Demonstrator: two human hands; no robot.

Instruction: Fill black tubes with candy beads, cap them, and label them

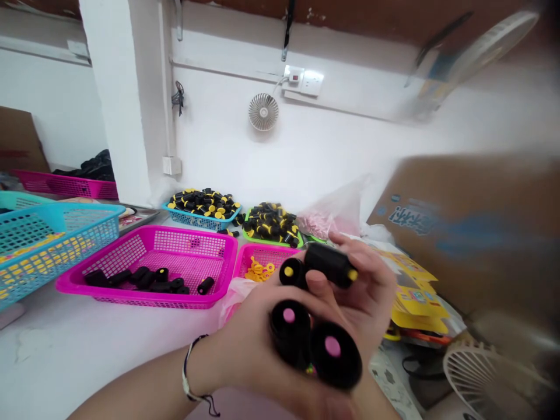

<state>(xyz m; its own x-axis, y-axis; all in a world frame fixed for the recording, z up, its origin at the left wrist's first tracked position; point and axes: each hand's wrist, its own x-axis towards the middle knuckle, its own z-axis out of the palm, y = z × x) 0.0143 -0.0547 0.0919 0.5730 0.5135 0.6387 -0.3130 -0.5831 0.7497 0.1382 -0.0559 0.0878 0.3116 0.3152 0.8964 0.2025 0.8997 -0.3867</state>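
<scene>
"What do you have in your hands?"

"You have four black tubes: two pink-dot tubes (289,332) and two yellow-dot tubes (328,265). They are up close to your eyes, over the white table (87,350)."

"Which way do they point?"

"Both pink-dot tubes point up at you, so you look right at their ends. One yellow-dot tube lies on its side. Its long side goes left to right, and its dot is at the right end. The other one shows its yellow dot up at you."

"How are your hands?"

"Your left hand (249,332) is curled and half shut on the pink-dot tubes. I can't see all of its fingers. Your right hand (367,286) is curled and half shut on the yellow-dot tubes. Your hands are close together."

"What is on the table?"

"To your left is a pink basket (192,230) with about nine black tubes lying in it. A small pink basket (258,246) is just past your hands, with yellow rings in it. Farther off, a blue basket (196,224) and a green tray (262,240) are piled with black and yellow pieces, too many to count."
</scene>
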